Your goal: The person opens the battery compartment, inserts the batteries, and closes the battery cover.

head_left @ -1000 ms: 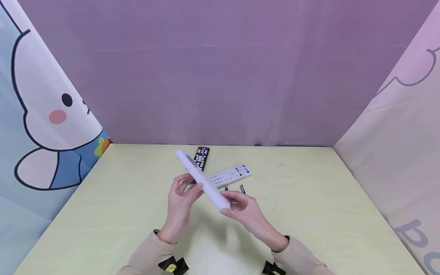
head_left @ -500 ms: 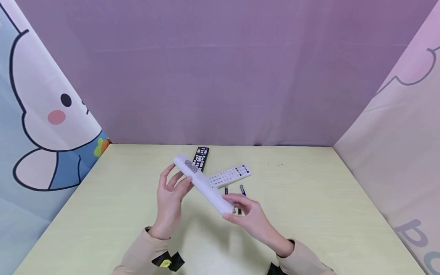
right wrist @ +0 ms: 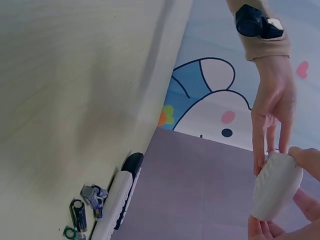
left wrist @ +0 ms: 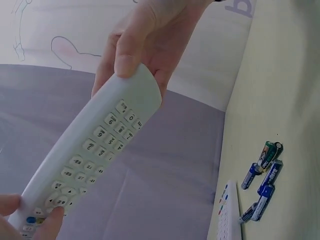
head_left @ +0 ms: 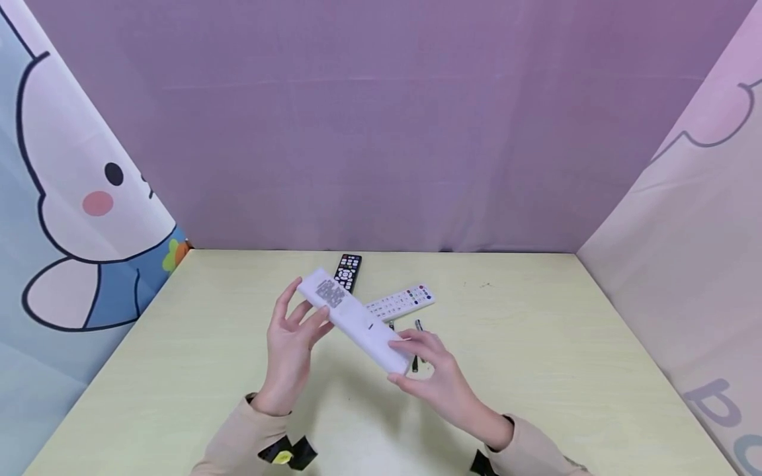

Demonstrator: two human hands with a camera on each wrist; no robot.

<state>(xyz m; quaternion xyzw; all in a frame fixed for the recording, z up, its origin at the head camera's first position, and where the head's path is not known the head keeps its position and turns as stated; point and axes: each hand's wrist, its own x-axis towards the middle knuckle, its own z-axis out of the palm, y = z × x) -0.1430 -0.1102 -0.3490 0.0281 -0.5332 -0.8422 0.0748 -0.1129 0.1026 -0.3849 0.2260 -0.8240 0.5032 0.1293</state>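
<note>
Holding white remote [head_left: 357,324], right hand [head_left: 440,377] partly hides batteries [head_left: 415,364].

My left sleeve [head_left: 235,441] and right sleeve [head_left: 532,448] were light tan and came down to my wrists. My left hand [head_left: 290,350] and right hand [head_left: 439,373] were bare. My cuffs had a dark inside edge [head_left: 251,398]. A blocky black gadget [head_left: 303,454] with a yellow patch [head_left: 282,457] sat by my left wrist. Part of another black gadget [head_left: 481,464] showed by my right wrist.
</note>
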